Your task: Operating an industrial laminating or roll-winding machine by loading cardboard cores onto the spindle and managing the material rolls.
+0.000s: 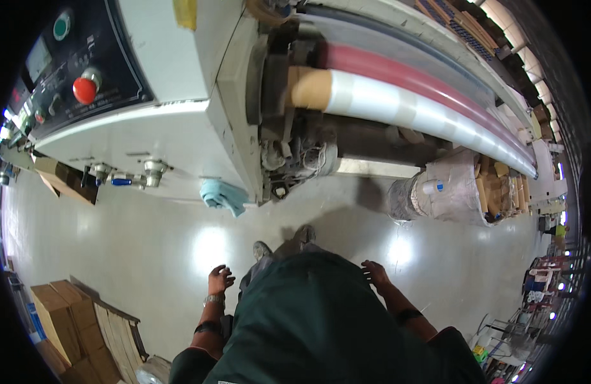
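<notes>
Down at the person's sides, both hands hang empty above the shiny grey floor [148, 256]: the left hand [220, 279] has its fingers loosely curled and holds nothing, with a metal watch [213, 299] on the wrist, and the right hand [375, 272] rests with fingers spread against the dark green shirt [308, 320], also holding nothing. Ahead of the feet stands a big white machine [180, 128] with a dark control panel [71, 64] and a red push button [85, 90]. Nearest the hands on the machine is a light blue cloth [223, 196] draped at its lower edge; it looks soft, light and limp, so a pinch anywhere on a hanging fold should lift it. To the right runs a long roll of clear film [423, 115] on a cardboard core [310, 88], with a red roller [404, 73] behind it. That roll looks heavy, smooth and slippery on its wound face, so the bare core end seems the surer place to grip. Brown cardboard boxes [59, 320] sit well apart at the lower left.
</notes>
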